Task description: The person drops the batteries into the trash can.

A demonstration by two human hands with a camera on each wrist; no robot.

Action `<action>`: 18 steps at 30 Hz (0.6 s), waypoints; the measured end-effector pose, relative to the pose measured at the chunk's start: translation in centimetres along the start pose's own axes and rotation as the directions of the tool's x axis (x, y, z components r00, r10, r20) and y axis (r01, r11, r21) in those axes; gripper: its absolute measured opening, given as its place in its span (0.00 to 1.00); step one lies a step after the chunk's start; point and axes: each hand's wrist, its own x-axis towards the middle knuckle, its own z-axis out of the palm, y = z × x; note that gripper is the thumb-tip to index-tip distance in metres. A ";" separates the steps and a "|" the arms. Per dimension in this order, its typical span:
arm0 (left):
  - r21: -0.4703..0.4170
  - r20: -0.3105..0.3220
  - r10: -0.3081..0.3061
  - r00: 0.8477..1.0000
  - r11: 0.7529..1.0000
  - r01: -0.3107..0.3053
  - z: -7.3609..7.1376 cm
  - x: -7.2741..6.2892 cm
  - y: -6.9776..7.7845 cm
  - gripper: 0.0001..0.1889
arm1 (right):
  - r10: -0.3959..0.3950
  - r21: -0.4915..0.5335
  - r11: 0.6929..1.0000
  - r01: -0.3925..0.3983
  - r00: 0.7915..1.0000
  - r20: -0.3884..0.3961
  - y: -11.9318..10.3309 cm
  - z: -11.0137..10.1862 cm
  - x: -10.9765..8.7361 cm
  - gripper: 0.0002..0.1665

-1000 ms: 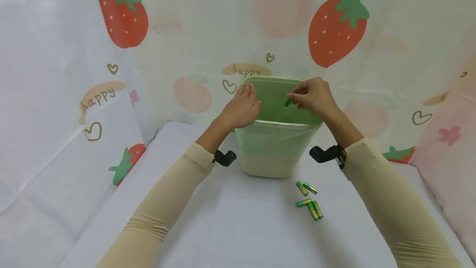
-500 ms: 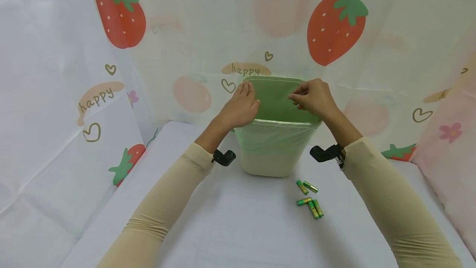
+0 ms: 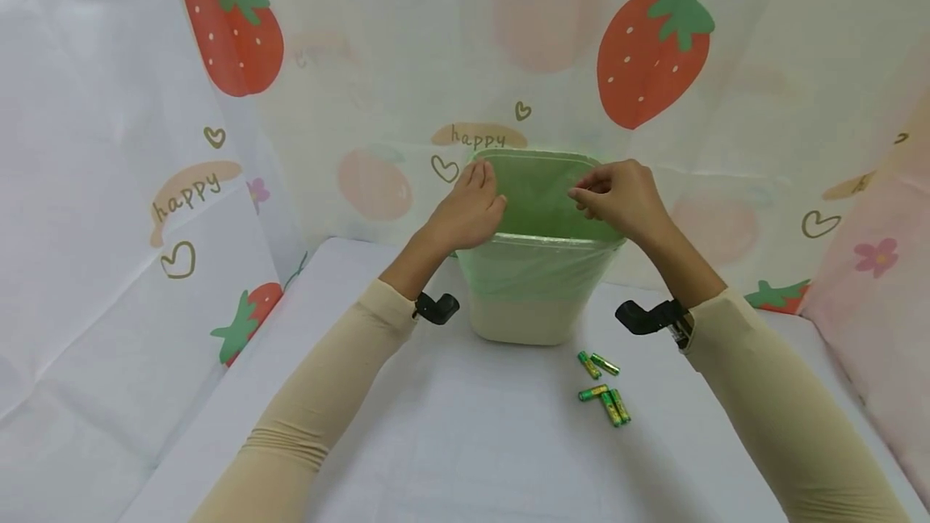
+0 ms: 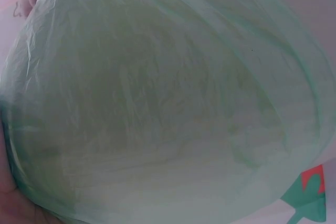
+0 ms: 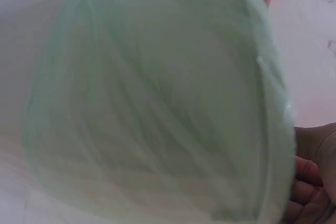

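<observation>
A pale bin (image 3: pixel 519 318) lined with a thin green plastic bag (image 3: pixel 538 265) stands upright on the table; the liner fills most of both wrist views. My left hand (image 3: pixel 471 208) rests at the bin's left rim, fingers fairly straight, the thumb over the opening. Above the right side of the opening, my right hand (image 3: pixel 626 196) has loosely bent fingers, with nothing visible between fingertips and thumb. Several small green-and-gold batteries (image 3: pixel 611 408) lie on the table in front of the bin, to the right. The bin's floor is hidden.
A white cloth covers the table (image 3: pixel 450 434). Behind the bin hangs a pale curtain (image 3: pixel 436 47) printed with strawberries and the word "happy". A pink panel (image 3: pixel 882 305) borders the right side. Both wrists carry small black cameras (image 3: pixel 438 309).
A second ago my right hand pinched a green battery over the bin; it has let go and the battery is out of sight. The hand has shifted slightly right. My left hand stays put.
</observation>
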 end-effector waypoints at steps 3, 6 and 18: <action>0.003 -0.004 0.006 1.000 1.000 -0.006 0.0 0.1 0.0 0.34 | -0.025 -0.006 1.000 0.025 0.999 -0.033 -0.2 -0.2 -0.9 0.12; 0.011 -0.011 0.017 1.000 1.000 -0.017 0.1 0.1 0.0 0.34 | -0.037 -0.004 0.999 0.037 0.997 -0.074 -0.5 -0.5 -2.0 0.11; 0.026 0.003 0.015 1.000 1.000 -0.015 0.0 -0.1 0.1 0.34 | -0.036 0.064 0.997 0.047 0.986 -0.164 -0.9 -1.9 -6.3 0.13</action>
